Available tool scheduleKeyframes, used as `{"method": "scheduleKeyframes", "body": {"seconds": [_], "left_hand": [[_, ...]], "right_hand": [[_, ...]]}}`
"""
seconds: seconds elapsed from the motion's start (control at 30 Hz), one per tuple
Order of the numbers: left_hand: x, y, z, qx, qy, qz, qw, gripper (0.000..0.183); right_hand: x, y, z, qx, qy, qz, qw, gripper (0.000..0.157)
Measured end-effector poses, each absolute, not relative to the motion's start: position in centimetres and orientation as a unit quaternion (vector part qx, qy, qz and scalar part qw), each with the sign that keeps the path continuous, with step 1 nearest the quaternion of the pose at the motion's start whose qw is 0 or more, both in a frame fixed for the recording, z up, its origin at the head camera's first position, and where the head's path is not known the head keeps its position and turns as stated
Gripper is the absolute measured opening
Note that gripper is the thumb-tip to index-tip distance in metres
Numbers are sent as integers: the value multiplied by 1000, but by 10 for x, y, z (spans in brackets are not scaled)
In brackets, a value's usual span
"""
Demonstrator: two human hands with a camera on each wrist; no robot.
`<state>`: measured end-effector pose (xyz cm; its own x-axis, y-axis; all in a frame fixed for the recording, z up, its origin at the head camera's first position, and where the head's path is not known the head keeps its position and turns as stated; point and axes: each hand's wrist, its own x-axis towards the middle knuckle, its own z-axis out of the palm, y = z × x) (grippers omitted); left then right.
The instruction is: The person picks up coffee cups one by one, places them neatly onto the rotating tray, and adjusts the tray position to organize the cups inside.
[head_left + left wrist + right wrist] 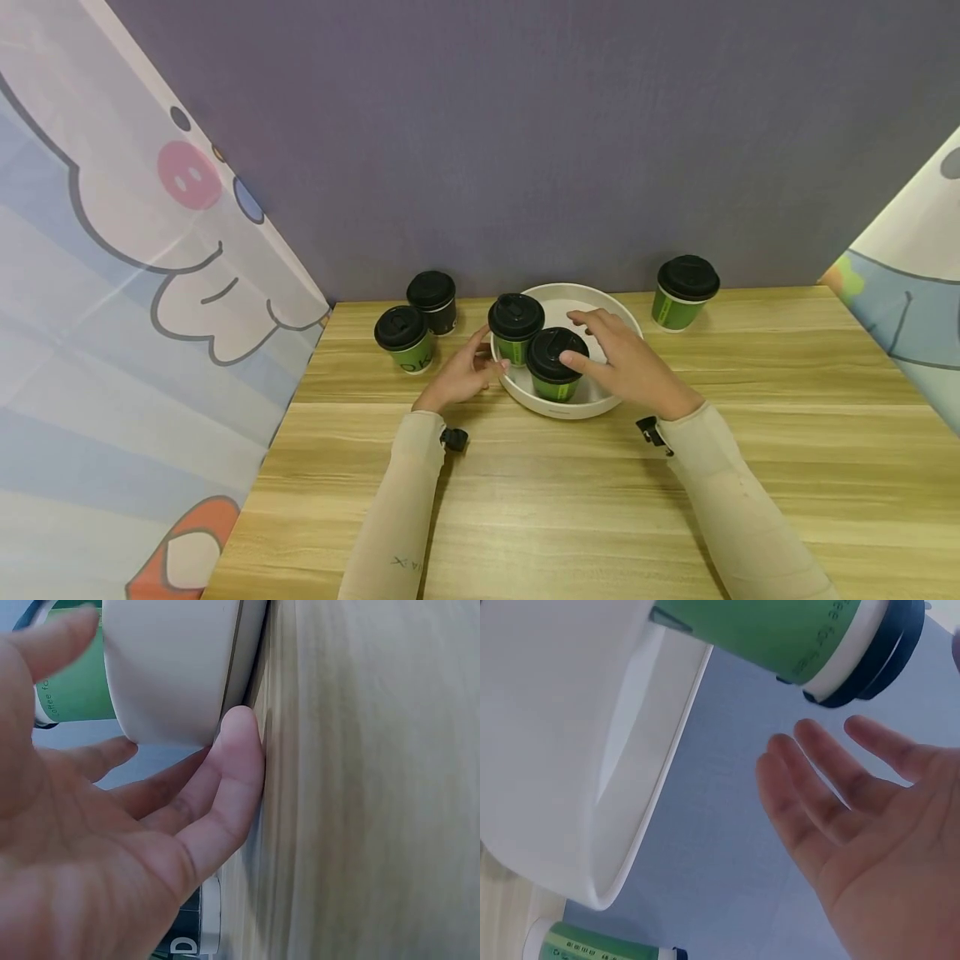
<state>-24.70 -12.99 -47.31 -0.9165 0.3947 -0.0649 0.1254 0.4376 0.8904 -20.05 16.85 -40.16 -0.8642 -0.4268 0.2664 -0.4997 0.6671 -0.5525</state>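
On the wood-grain bench (540,508), two black-lidded green paper cups (555,371) stand in a round white tray (558,411), three lidded cups (406,342) remain outside, left hand (461,377) loosely spread by the tray's wall, right hand (632,363) spread above.

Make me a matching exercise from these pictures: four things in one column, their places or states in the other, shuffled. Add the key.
Things
1. Tray
2. Left hand
3. Right hand
4. Dark-bodied cup

Places or states
A. Over the tray's right part, fingers apart
B. White, with two green cups standing in it
C. Outside the tray, just behind a green cup marked "OK"
D. At the tray's outer left side

Right pairs: 1-B, 2-D, 3-A, 4-C
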Motion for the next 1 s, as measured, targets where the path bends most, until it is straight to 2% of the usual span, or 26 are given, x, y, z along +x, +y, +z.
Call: {"method": "scheduleKeyframes", "body": {"seconds": [0.2, 0.47, 0.77, 1.0], "left_hand": [[-246, -129, -470, 160, 842, 495, 140, 103], [-247, -129, -472, 169, 839, 493, 153, 119], [-245, -126, -472, 175, 831, 504, 154, 121], [-244, -125, -473, 170, 829, 509, 158, 121]], "right_hand": [[-205, 178, -401, 240, -907, 335, 85, 54], [-211, 194, -404, 195, -916, 330, 121, 54], [-217, 212, -404, 143, -913, 339, 174, 50], [-216, 229, -400, 48, -905, 369, 207, 50]]}}
